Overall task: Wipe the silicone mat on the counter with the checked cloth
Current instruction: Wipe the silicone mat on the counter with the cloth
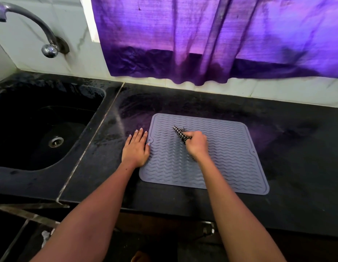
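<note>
Mat (pixel 221 157) under wiping, cloth (pixel 180 133) bunched in right hand (pixel 196 144).
Left hand (pixel 136 148) flat, fingers straight, pressing counter (pixel 296 148) left of grip, touching mat's edge.

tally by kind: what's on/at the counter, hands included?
Hands: 2, left hand flat at the mat's edge, right hand gripping the cloth
Mat: 1
Checked cloth: 1
Sink: 1
Tap: 1
Curtain: 1
Total: 7

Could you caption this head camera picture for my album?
Right hand grips a black-and-white checked cloth on a grey wavy-ribbed silicone mat; left hand lies flat beside it.
</note>
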Action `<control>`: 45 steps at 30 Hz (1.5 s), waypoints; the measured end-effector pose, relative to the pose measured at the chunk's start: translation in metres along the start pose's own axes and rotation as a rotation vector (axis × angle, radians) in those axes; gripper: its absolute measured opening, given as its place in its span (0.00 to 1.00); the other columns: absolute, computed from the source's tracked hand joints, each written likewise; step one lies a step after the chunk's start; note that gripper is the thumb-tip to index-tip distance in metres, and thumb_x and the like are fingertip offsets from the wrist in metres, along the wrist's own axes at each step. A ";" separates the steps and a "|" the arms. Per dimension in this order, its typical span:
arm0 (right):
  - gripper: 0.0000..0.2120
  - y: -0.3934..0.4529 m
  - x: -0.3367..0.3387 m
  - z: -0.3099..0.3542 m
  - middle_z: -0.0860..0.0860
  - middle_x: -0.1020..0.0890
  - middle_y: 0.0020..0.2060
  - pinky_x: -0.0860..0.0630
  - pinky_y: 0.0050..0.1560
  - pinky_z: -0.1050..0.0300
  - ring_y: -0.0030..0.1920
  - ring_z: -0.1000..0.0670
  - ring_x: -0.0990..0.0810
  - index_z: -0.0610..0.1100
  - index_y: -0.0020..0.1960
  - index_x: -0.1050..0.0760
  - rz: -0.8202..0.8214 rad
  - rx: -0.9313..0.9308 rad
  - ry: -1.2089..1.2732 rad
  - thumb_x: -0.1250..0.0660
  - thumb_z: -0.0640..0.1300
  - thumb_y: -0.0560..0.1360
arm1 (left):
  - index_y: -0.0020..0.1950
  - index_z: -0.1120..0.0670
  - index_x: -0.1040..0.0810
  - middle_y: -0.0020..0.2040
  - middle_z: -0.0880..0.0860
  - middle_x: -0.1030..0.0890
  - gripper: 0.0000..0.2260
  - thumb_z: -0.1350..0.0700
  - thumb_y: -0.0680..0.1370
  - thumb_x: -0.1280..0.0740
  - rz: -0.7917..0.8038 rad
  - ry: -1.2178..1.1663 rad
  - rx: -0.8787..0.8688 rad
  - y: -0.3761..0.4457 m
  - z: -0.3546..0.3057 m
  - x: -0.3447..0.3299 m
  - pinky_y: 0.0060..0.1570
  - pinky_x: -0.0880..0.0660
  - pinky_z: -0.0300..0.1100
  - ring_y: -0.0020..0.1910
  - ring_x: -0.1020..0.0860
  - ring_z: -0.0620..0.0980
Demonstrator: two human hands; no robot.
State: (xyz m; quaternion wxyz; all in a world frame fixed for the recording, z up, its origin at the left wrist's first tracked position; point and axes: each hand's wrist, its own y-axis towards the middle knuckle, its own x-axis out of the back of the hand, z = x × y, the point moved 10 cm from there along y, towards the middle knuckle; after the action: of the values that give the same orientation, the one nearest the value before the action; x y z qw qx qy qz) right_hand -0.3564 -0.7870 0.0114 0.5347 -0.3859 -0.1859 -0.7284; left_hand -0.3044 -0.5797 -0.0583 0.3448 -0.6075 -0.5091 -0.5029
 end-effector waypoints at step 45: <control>0.19 0.006 0.026 -0.051 0.43 0.21 0.60 0.27 0.60 0.53 0.61 0.42 0.23 0.50 0.61 0.22 -0.086 -0.092 -0.195 0.41 0.35 0.77 | 0.75 0.55 0.44 0.77 0.53 0.46 0.34 0.41 0.73 0.62 -0.011 0.003 -0.001 0.001 0.001 -0.001 0.73 0.56 0.46 0.76 0.50 0.49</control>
State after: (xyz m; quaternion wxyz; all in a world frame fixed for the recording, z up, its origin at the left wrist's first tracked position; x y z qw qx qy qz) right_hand -0.3724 -0.8405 -0.0015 0.4642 -0.4707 -0.2195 -0.7175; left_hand -0.3035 -0.5795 -0.0592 0.3426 -0.6041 -0.5116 -0.5058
